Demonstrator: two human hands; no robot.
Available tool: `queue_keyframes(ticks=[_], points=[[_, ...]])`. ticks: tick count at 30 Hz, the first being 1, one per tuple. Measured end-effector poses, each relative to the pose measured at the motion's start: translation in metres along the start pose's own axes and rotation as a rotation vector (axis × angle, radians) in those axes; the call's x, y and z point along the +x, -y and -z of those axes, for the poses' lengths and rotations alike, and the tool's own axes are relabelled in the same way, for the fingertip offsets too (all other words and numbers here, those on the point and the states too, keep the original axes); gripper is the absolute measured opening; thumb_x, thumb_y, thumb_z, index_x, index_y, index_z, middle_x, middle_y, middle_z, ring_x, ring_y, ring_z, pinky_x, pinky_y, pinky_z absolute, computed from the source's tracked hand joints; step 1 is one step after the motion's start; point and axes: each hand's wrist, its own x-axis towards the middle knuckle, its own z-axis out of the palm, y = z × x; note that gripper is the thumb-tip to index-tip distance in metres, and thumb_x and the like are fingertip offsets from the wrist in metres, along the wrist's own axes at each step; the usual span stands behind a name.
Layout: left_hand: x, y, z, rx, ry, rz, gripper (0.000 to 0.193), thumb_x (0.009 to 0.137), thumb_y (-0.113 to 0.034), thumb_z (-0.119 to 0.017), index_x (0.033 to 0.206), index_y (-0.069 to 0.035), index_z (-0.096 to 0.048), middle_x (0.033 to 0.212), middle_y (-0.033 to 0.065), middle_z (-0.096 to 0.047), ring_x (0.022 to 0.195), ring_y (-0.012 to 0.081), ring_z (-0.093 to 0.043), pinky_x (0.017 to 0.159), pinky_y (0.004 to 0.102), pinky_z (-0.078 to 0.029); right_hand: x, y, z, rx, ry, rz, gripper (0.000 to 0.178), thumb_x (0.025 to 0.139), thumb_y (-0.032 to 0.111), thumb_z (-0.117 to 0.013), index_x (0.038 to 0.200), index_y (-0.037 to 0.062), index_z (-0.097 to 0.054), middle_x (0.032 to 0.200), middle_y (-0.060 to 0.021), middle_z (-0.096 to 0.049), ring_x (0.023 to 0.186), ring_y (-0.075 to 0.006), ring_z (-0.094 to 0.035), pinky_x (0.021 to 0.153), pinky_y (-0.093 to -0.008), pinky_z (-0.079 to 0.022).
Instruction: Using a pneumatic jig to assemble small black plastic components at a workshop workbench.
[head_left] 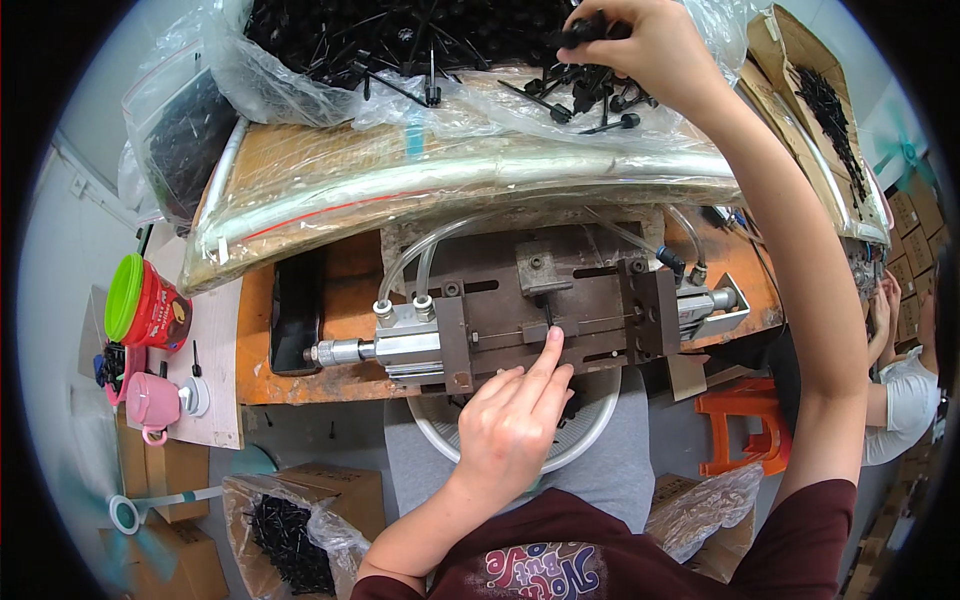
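My left hand reaches over the front of a dark metal pneumatic fixture, its index finger stretched out and the other fingers loosely bent. That fingertip touches the near end of a thin black rod lying along the middle of the fixture, below a small clamp block. Up at the back right, my right hand is closed on black stemmed plastic parts; how many is hidden by the fingers. Beneath it lies a heap of similar parts on clear plastic sheeting.
A white basket sits on my lap below the fixture. Air cylinders and clear hoses flank the fixture. At left are a red tub and a pink cup. An orange stool and another person are at right.
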Motion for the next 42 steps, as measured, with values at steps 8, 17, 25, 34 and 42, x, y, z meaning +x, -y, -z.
queue_keyframes(ticks=[8, 17, 25, 34, 42], points=[[-0.001, 0.000, 0.002, 0.004, 0.023, 0.015, 0.026, 0.071, -0.009, -0.083, 0.095, -0.002, -0.073, 0.125, 0.0143, -0.070, 0.070, 0.0215, -0.070, 0.067, 0.0293, -0.056, -0.016, -0.002, 0.010, 0.700, -0.170, -0.533, 0.017, 0.082, 0.013, -0.085, 0.086, 0.0065, -0.070, 0.069, 0.0022, -0.063, 0.055, -0.0049, -0.051, 0.052, -0.0214, -0.039], [0.001, -0.006, 0.014, -0.126, 0.060, -0.009, 0.025, 0.073, -0.014, -0.084, 0.093, -0.003, -0.074, 0.120, 0.0131, -0.072, 0.068, 0.0186, -0.070, 0.063, 0.0271, -0.055, -0.037, -0.028, -0.003, 1.123, -0.165, -0.576, 0.017, 0.089, 0.011, -0.078, 0.100, -0.0003, -0.070, 0.090, 0.0013, -0.064, 0.066, -0.0007, -0.052, 0.061, -0.0176, -0.044], [0.018, -0.001, 0.055, -0.400, -0.261, 0.185, 0.089, 0.065, -0.014, -0.094, 0.142, 0.002, -0.051, 0.149, 0.0200, -0.047, 0.103, 0.0216, -0.067, 0.076, 0.0300, -0.062, -0.108, 0.088, -0.003, 1.279, 0.005, -0.738, 0.015, 0.087, 0.015, -0.079, 0.098, 0.0081, -0.070, 0.085, 0.0045, -0.066, 0.060, 0.0020, -0.051, 0.050, -0.0136, -0.038], [0.011, -0.012, 0.070, -0.555, -0.094, 0.164, 0.036, 0.072, 0.002, -0.084, 0.107, -0.001, -0.076, 0.106, 0.0136, -0.074, 0.091, 0.0221, -0.072, 0.077, 0.0303, -0.059, -0.170, 0.107, -0.005, 1.489, 0.128, -0.917, 0.012, 0.090, 0.008, -0.075, 0.096, 0.0045, -0.066, 0.079, 0.0021, -0.062, 0.055, -0.0010, -0.048, 0.047, -0.0162, -0.034], [-0.007, -0.017, 0.043, -0.413, -0.096, 0.229, 0.038, 0.061, -0.001, -0.091, 0.097, -0.003, -0.077, 0.099, 0.0120, -0.072, 0.085, 0.0200, -0.071, 0.068, 0.0310, -0.058, -0.186, 0.091, 0.003, 1.339, -0.215, -0.880, 0.010, 0.092, 0.006, -0.073, 0.099, 0.0030, -0.065, 0.079, 0.0025, -0.059, 0.055, -0.0019, -0.045, 0.050, -0.0178, -0.033]])
